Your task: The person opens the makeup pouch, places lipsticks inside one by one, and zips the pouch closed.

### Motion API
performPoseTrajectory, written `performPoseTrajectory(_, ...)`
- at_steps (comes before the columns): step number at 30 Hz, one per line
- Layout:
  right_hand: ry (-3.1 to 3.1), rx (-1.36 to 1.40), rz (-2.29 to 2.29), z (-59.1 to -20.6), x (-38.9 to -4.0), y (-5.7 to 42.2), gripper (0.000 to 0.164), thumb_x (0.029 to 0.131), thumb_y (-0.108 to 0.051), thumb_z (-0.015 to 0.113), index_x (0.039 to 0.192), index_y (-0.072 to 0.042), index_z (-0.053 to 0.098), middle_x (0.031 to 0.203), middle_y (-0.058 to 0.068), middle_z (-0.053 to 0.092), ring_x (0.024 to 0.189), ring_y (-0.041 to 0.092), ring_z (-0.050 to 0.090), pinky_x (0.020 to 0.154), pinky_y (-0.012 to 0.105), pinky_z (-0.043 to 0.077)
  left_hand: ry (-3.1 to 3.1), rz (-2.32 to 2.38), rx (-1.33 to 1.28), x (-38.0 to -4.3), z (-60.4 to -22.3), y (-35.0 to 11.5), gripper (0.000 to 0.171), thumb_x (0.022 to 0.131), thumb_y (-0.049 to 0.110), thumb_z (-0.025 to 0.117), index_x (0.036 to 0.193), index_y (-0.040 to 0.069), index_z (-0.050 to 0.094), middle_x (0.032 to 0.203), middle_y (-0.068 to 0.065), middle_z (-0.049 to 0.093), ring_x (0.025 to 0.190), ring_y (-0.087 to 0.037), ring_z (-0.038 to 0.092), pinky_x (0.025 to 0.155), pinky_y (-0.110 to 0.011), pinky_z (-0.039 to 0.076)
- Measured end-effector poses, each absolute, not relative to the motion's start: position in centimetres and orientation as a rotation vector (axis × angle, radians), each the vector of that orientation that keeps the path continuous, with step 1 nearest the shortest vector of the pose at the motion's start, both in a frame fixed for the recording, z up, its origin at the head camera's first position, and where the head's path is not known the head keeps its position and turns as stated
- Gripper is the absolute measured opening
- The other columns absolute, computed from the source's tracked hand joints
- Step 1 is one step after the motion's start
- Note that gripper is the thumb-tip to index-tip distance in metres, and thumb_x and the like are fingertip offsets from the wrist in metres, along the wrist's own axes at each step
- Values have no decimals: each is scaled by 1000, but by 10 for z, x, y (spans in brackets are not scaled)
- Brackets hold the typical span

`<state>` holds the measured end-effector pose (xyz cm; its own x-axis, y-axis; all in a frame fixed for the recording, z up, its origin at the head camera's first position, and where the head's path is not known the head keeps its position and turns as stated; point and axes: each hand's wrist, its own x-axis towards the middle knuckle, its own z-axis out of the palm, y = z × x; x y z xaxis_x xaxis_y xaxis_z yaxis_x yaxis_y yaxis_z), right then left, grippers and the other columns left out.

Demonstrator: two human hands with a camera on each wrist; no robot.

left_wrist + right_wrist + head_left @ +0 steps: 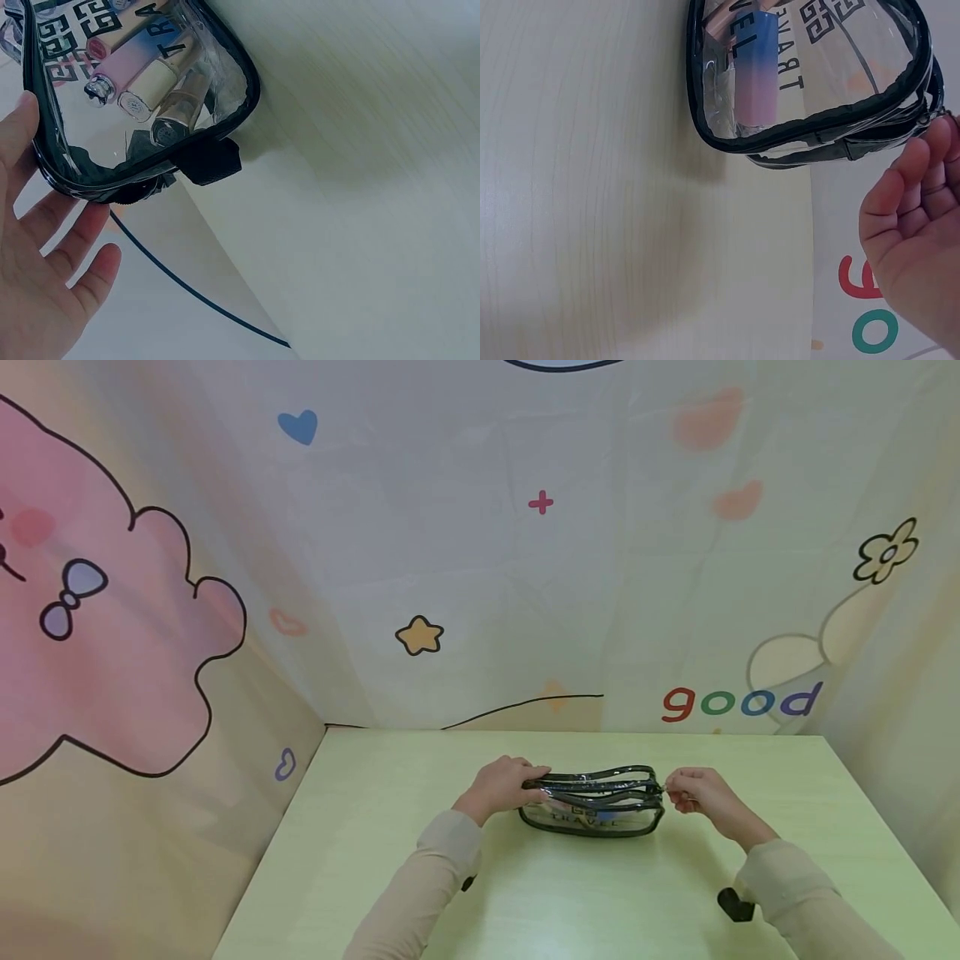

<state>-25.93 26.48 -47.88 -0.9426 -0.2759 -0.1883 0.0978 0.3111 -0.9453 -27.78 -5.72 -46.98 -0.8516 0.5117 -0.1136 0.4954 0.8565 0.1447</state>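
Note:
A clear plastic toiletry bag (573,822) with black piping and the word TRAVEL stands on the table. At its left end, my left hand (498,787) grips the upper edge between thumb and fingers. My right hand (699,795) is at the opposite end, its fingertips pinching the zipper pull (946,114) at the top corner. Through the clear side, several cosmetic tubes (159,82) show in the left wrist view, lying slantwise. One is a blue-to-pink tube (756,71), also seen in the right wrist view. Whether the zipper is fully closed, I cannot tell.
The pale wooden table (360,877) runs back to a printed cloth backdrop (465,552) with hearts, a star and the word good. Cloth also hangs at the left and right sides. A black strap piece (736,905) shows by the right sleeve.

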Motion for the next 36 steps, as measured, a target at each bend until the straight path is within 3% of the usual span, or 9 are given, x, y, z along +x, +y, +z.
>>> performPoseTrajectory(17, 2376, -218, -1544, -470, -257, 253, 25, 88, -10, 44, 86, 15, 51, 67, 2, 49, 58, 10, 46, 58, 24, 46, 2898, 155, 766, -275, -470, -55, 49, 85, 48, 48, 131, 33, 41, 122, 2, 54, 105, -21, 52, 78, -32, 47)
performPoseTrajectory(29, 2389, -285, -1542, -465, -254, 247, 23, 88, -9, 45, 80, 12, 51, 63, 1, 45, 54, 9, 42, 53, 23, 39, 2904, 177, 740, -275, -474, -56, 49, 85, 49, 47, 131, 35, 40, 123, 4, 53, 106, -19, 50, 80, -33, 46)
performPoseTrajectory(36, 2434, -259, -1570, -465, -253, 249, 22, 87, -8, 45, 80, 11, 53, 64, 2, 48, 56, 9, 46, 55, 23, 44, 2899, 163, 732, -275, -473, -58, 48, 86, 47, 47, 131, 33, 41, 123, 2, 53, 107, -20, 50, 80, -34, 46)
